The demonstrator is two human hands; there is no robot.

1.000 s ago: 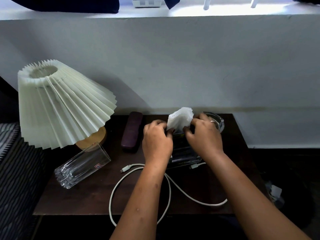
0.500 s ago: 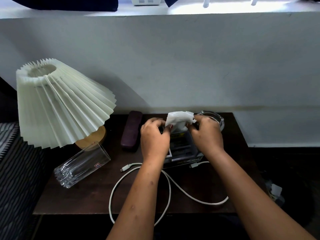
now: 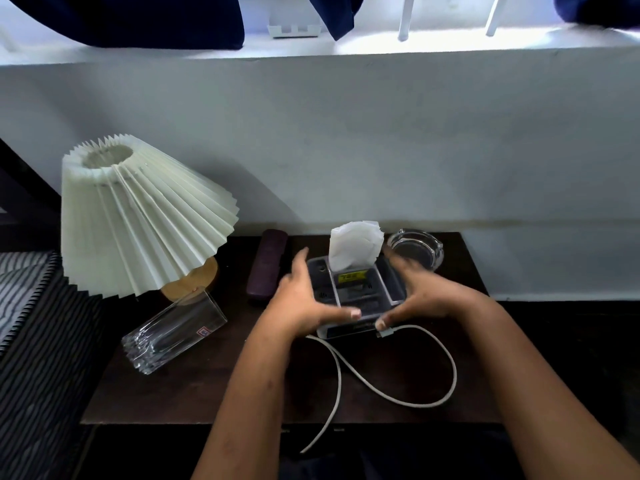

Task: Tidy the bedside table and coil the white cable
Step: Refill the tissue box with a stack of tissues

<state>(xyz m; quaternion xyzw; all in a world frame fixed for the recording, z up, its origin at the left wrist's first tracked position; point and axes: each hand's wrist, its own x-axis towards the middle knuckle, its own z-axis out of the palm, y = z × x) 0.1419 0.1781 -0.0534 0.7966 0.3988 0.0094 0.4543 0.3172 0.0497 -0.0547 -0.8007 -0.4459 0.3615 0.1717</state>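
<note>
**Two hands frame a tissue box on a cluttered bedside table**

At the centre of the frame, a person's left hand (image 3: 304, 299) and right hand (image 3: 420, 294) sit either side of a tissue box (image 3: 356, 292), fingers spread fairly wide and curved inward. Both thumbs rest on the box's near edge; whether the fingers press its sides cannot be told, as the hands are blurred. Neither hand has closed round anything. A white tissue (image 3: 355, 245) stands up from the box.

The white cable (image 3: 408, 393) lies uncoiled across the lower centre of the dark bedside table (image 3: 194, 389), one plug touching the box's near right corner, one end trailing off the front edge.

Risks, as judgement: sliding the box could drag the plug and pull the cable further off the table. A glass ashtray (image 3: 417, 249) sits just beside the right hand, upper right of the box, and could be knocked. A drinking glass (image 3: 173, 336) lies on its side at lower left, near the lamp (image 3: 138, 216), and could roll if the table is jolted. A dark case (image 3: 266, 268) lies left of the box.
</note>
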